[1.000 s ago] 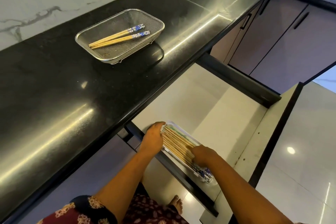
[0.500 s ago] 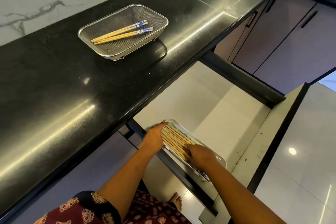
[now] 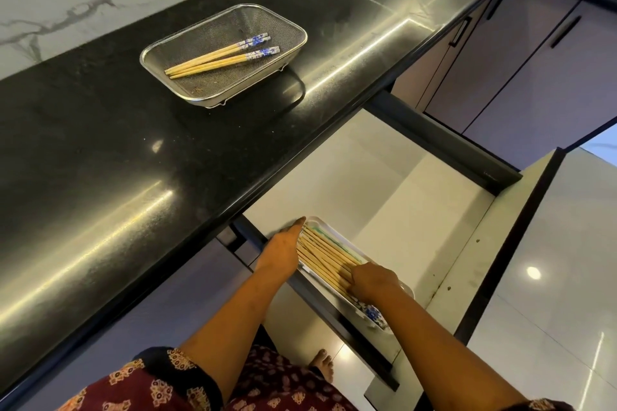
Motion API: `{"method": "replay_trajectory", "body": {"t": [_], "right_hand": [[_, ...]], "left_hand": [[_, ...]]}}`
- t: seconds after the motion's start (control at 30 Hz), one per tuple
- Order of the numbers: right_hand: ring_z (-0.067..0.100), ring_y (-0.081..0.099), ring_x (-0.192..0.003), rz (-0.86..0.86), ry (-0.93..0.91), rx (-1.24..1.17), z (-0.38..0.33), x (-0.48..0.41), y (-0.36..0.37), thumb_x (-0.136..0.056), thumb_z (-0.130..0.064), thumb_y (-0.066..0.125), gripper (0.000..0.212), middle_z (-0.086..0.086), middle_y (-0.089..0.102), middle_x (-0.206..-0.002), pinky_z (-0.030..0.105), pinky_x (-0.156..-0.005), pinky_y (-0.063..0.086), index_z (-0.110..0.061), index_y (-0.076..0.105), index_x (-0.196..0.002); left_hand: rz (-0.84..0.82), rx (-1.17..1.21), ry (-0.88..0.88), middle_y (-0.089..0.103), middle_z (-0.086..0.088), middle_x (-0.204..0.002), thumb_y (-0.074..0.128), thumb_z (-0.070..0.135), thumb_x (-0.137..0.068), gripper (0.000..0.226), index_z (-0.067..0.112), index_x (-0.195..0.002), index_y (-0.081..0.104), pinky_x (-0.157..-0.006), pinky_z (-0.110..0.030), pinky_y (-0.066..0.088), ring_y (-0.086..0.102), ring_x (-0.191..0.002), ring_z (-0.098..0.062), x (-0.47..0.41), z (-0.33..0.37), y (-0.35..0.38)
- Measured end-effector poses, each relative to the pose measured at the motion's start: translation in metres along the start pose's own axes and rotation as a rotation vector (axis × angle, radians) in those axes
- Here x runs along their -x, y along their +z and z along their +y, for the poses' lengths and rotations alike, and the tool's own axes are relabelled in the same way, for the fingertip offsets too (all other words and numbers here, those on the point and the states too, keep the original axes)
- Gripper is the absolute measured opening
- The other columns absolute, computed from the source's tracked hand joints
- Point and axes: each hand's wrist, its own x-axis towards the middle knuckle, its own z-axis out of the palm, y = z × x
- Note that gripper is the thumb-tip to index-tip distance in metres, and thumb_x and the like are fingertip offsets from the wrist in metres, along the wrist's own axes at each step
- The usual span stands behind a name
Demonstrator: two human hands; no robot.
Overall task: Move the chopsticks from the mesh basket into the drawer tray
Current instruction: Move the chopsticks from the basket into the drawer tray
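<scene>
The flat-fingered, empty left hand (image 3: 283,248) and right hand (image 3: 374,280) are pressing tan bamboo chopsticks (image 3: 322,253), possibly tipping the shallow white drawer tray (image 3: 315,219).

1. I've got the counter (image 3: 133,177): polished black stone, mirror-glossy.
2. Now the basket (image 3: 200,83): fine metal mesh, shiny wire rim.
3. Its chopsticks (image 3: 213,60): pale matt wood, glossy blue-white ends.
4. The tray (image 3: 320,223) looks like smooth white plastic.
5. My view catches a sleeve (image 3: 160,374): printed cloth.

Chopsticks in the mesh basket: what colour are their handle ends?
The chopsticks have blue-and-white patterned ends, tan shafts; head view.
</scene>
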Motion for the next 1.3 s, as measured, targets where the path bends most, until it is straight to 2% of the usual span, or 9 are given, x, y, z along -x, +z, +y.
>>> {"method": "replay_trajectory", "body": {"t": [0.27,0.37,0.5,0.63,0.83,0.97,1.1,1.17,1.3], "right_hand": [[0.023,0.064,-0.101,-0.038,0.047,0.247,-0.015,-0.006,-0.012,-0.091,-0.021,0.057,0.033,0.005,0.065,-0.112,0.034,-0.087,0.052,-0.015,0.05,-0.123],[0.02,0.063,-0.102,-0.07,0.09,0.22,-0.026,-0.011,-0.028,-0.092,-0.026,0.057,0.035,0.003,0.064,-0.114,0.03,-0.086,0.05,-0.015,0.053,-0.125],[0.024,0.062,-0.106,-0.048,0.038,0.064,-0.051,-0.02,-0.073,-0.091,-0.032,0.058,0.042,0.007,0.062,-0.12,0.033,-0.087,0.049,-0.015,0.05,-0.128],[0.029,0.059,-0.11,0.046,-0.065,-0.082,-0.088,-0.024,-0.148,-0.09,-0.039,0.055,0.035,0.009,0.06,-0.124,0.042,-0.095,0.048,-0.018,0.056,-0.118],[0.018,0.062,-0.081,0.294,-0.337,-0.351,-0.145,-0.018,-0.281,-0.089,-0.035,0.059,0.019,0.003,0.064,-0.091,0.036,-0.08,0.054,-0.016,0.062,-0.094],[0.019,0.059,-0.081,0.404,-0.417,-0.388,-0.176,-0.038,-0.341,-0.09,-0.03,0.059,0.013,0.003,0.062,-0.085,0.038,-0.081,0.05,-0.017,0.061,-0.088],[0.023,0.06,-0.096,0.508,-0.385,-0.272,-0.204,-0.087,-0.371,-0.094,-0.023,0.052,0.015,0.008,0.066,-0.105,0.038,-0.085,0.049,-0.017,0.064,-0.101],[0.026,0.059,-0.102,0.522,-0.351,-0.192,-0.216,-0.114,-0.376,-0.092,-0.019,0.051,0.018,0.008,0.063,-0.112,0.041,-0.088,0.05,-0.019,0.061,-0.107],[0.03,0.044,-0.125,0.552,-0.275,0.051,-0.233,-0.16,-0.373,-0.09,-0.016,0.054,0.05,0.008,0.042,-0.139,0.051,-0.097,0.041,-0.019,0.04,-0.137]], "left_hand": [[0.129,-0.107,0.173,0.06,-0.009,-0.125,0.055,0.011,-0.09,0.041,0.011,-0.131,0.05,-0.101,-0.028,0.044,0.058,-0.113,-0.019,0.004,0.001,-0.009],[0.252,-0.17,0.36,0.061,-0.011,-0.127,0.056,-0.004,-0.082,0.048,0.008,-0.128,0.054,-0.102,-0.031,0.043,0.057,-0.117,-0.024,0.005,0.014,-0.027],[0.474,-0.228,0.543,0.068,-0.013,-0.113,0.063,-0.01,-0.073,0.046,0.005,-0.116,0.064,-0.092,-0.036,0.053,0.066,-0.104,-0.026,0.003,0.039,-0.07],[0.667,-0.1,0.482,0.066,-0.011,-0.117,0.056,0.0,-0.085,0.034,0.006,-0.118,0.063,-0.102,-0.029,0.041,0.061,-0.111,-0.024,-0.011,0.045,-0.13],[0.96,0.072,0.242,0.067,-0.012,-0.112,0.055,-0.003,-0.083,0.032,0.006,-0.112,0.064,-0.095,-0.018,0.034,0.06,-0.106,-0.026,-0.035,0.007,-0.236],[0.909,0.131,0.067,0.067,-0.008,-0.114,0.051,0.003,-0.085,0.034,0.012,-0.115,0.064,-0.094,-0.028,0.042,0.06,-0.106,-0.023,-0.053,-0.029,-0.287],[0.755,0.148,-0.012,0.067,-0.004,-0.109,0.05,0.005,-0.086,0.032,0.019,-0.11,0.066,-0.081,-0.026,0.046,0.061,-0.093,-0.018,-0.077,-0.055,-0.318],[0.673,0.148,-0.006,0.067,-0.004,-0.109,0.052,0.006,-0.086,0.031,0.019,-0.111,0.066,-0.083,-0.027,0.048,0.061,-0.091,-0.016,-0.089,-0.062,-0.325],[0.592,0.135,0.009,0.068,-0.003,-0.111,0.055,0.006,-0.085,0.032,0.019,-0.112,0.065,-0.092,-0.033,0.05,0.062,-0.099,-0.017,-0.11,-0.071,-0.33]]}}
